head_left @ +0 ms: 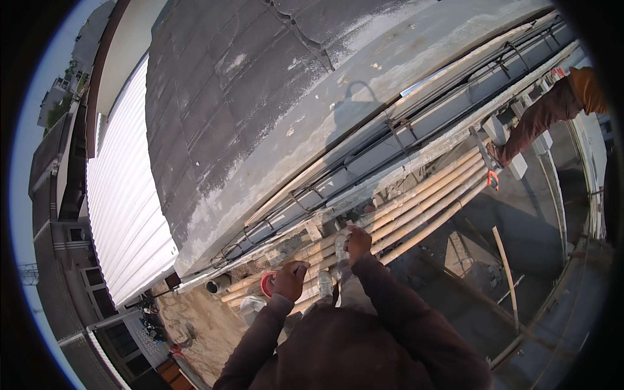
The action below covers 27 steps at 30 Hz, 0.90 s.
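Observation:
My left hand (pixel 289 281) is closed, fingertips raised, beside a red round object (pixel 268 282) partly hidden behind it; whether the fingers grip anything is unclear. My right hand (pixel 357 242) is closed higher and to the right, above bamboo poles (pixel 426 198) laid side by side as a narrow walkway; what it holds, if anything, is too small to make out. My feet stand on these poles below the hands. Along them runs a concrete ledge (pixel 331 207) with a long cage of steel bars (pixel 305 201) behind it.
A co-worker's leg (pixel 536 120) reaches onto the walkway at right, near an orange-handled item (pixel 492 181). A dark roof slope (pixel 214 110) and white corrugated roofing (pixel 120 195) rise beyond the ledge. A drop (pixel 526 214) opens right of the poles; sandy ground (pixel 195 325) lies below left.

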Each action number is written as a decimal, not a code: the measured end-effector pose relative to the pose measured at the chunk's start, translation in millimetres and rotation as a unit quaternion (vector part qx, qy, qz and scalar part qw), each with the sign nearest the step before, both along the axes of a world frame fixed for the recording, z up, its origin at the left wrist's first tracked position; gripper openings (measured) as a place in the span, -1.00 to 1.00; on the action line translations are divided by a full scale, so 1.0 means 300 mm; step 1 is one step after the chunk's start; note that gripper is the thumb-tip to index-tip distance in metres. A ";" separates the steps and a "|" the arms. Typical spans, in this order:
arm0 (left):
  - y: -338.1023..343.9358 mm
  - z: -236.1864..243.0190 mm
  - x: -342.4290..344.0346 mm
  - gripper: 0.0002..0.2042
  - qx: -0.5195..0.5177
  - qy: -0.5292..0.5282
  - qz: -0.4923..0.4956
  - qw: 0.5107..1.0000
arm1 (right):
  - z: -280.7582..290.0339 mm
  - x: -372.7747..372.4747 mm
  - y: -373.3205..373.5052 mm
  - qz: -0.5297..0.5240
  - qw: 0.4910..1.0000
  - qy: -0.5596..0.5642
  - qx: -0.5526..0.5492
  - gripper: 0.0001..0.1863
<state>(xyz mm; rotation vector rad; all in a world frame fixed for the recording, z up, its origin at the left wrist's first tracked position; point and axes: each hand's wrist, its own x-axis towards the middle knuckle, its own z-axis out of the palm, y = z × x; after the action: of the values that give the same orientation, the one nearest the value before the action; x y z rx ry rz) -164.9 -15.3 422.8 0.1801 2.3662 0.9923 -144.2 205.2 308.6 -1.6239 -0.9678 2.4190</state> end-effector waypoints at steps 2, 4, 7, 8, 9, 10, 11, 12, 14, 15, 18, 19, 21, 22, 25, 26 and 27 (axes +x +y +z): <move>0.017 0.087 -0.056 -0.76 -0.017 0.095 -0.059 0.994 | -0.045 0.077 0.038 0.086 0.996 -0.024 -0.011 -0.71; 0.007 0.213 -0.096 -0.79 -0.058 0.140 -0.100 0.983 | -0.058 0.159 0.058 0.261 0.963 -0.048 0.049 -0.69; -0.005 0.350 -0.180 -0.82 -0.122 0.144 -0.183 0.965 | -0.051 0.231 0.096 0.589 0.766 -0.060 0.249 -0.60; -0.006 0.373 -0.205 -0.83 -0.129 0.142 -0.229 0.954 | -0.035 0.259 0.063 0.595 0.677 -0.072 0.427 -0.53; -0.021 0.398 -0.208 -0.84 -0.144 0.137 -0.264 0.944 | 0.074 0.225 0.040 0.526 0.653 0.003 0.545 -0.50; -0.013 0.430 -0.199 -0.86 -0.123 0.163 -0.308 0.929 | 0.228 0.181 0.023 0.443 0.616 0.080 0.646 -0.47; 0.005 0.446 -0.194 -0.86 -0.088 0.130 -0.320 0.934 | 0.382 0.118 0.016 0.410 0.616 0.170 0.651 -0.47; 0.031 0.455 -0.197 -0.86 -0.050 0.101 -0.335 0.935 | 0.495 0.071 0.009 0.368 0.611 0.254 0.653 -0.46; 0.125 0.519 -0.220 -0.87 -0.068 0.204 -0.421 0.881 | 0.585 0.055 -0.009 0.448 0.685 0.302 0.488 -0.50; 0.164 0.572 -0.261 -0.88 -0.062 0.216 -0.421 0.879 | 0.608 0.046 0.001 0.480 0.711 0.318 0.404 -0.52; 0.198 0.709 -0.355 -0.88 -0.053 0.259 -0.398 0.878 | 0.664 0.047 0.054 0.417 0.783 0.308 0.343 -0.63; 0.204 0.777 -0.382 -0.87 -0.068 0.257 -0.400 0.877 | 0.690 0.060 0.073 0.411 0.800 0.296 0.321 -0.65; 0.203 0.847 -0.417 -0.85 -0.084 0.300 -0.383 0.869 | 0.750 0.091 0.115 0.402 0.796 0.290 0.349 -0.66; 0.180 0.862 -0.420 -0.84 -0.086 0.313 -0.372 0.870 | 0.769 0.106 0.127 0.400 0.791 0.293 0.358 -0.66; 0.205 0.884 -0.407 -0.83 -0.088 0.335 -0.371 0.862 | 0.763 0.149 0.152 0.470 0.750 0.249 0.393 -0.57; 0.232 0.863 -0.400 -0.84 -0.071 0.330 -0.392 0.856 | 0.785 0.163 0.140 0.445 0.734 0.264 0.441 -0.51; 0.256 0.865 -0.388 -0.82 -0.073 0.330 -0.434 0.835 | 0.817 0.171 0.130 0.421 0.715 0.278 0.483 -0.46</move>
<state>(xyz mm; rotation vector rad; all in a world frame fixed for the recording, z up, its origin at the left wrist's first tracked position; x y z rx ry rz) -281.2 61.3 682.4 1.5898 2.4345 0.2959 -92.8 244.2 553.8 -0.0274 -2.5136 1.7585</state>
